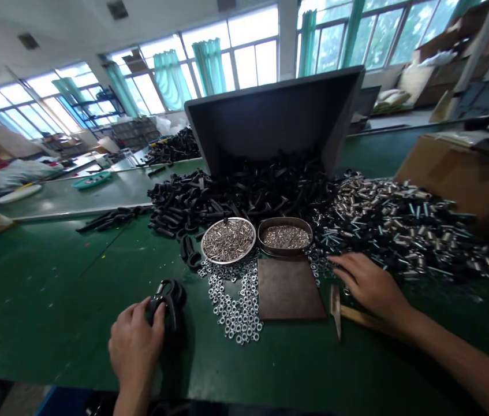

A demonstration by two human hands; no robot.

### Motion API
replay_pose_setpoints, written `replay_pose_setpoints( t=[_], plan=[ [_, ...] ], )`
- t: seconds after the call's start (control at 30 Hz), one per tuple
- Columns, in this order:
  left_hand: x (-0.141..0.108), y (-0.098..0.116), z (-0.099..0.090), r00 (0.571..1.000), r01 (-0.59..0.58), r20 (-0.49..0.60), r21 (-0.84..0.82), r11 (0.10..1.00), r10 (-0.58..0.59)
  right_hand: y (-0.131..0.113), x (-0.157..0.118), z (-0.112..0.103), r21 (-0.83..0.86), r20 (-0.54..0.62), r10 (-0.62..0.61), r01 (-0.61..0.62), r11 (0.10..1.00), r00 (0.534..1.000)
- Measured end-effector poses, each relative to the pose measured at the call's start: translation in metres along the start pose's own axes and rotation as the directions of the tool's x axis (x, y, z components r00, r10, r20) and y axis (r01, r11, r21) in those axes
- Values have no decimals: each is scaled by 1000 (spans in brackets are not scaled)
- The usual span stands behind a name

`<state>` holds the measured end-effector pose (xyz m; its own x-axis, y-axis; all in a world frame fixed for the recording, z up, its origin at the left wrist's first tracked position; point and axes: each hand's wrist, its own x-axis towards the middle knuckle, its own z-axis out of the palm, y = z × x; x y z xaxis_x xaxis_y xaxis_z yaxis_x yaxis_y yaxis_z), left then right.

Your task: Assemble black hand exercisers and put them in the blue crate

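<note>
My left hand (135,341) is closed on a black curved part (172,309) with a shiny metal piece at its top, low over the green table. Its fingers partly hide the part. To the right, my right hand (372,286) is held open, fingers stretched towards the edge of a pile of metal sleeves, screws and black pieces (417,231). Below that hand lies a hammer (335,312), its wooden handle running under the wrist. A flat brown metal plate (291,289) lies between the hands, beside many scattered nuts (238,312).
A round dish (204,252) and an oval tin (285,252) hold small metal pins. Behind them, a tipped grey bin (198,124) spills black parts (183,199) onto the table (75,306). A cardboard box (447,173) stands at the right.
</note>
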<state>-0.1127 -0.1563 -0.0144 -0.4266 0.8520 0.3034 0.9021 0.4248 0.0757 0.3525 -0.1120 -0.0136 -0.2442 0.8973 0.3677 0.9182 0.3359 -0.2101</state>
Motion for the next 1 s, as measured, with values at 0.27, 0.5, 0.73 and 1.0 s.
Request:
replay_pose_setpoints(
  t=[0.27,0.5,0.73,1.0],
  plan=[
    [-22,105,6,901,-412,-124,-541,733,415,8,192,36,188,26,365,-363,913,931],
    [-28,146,4,864,-128,132,-876,466,485,1,195,18,441,40,415,-389,809,909],
    [-59,196,-15,520,723,480,-688,-65,707,-78,54,-18,802,480,-150,-364,473,864],
    [-75,179,-18,640,687,507,-714,-133,577,-8,-13,-24,299,307,-239,145,943,921]
  ],
)
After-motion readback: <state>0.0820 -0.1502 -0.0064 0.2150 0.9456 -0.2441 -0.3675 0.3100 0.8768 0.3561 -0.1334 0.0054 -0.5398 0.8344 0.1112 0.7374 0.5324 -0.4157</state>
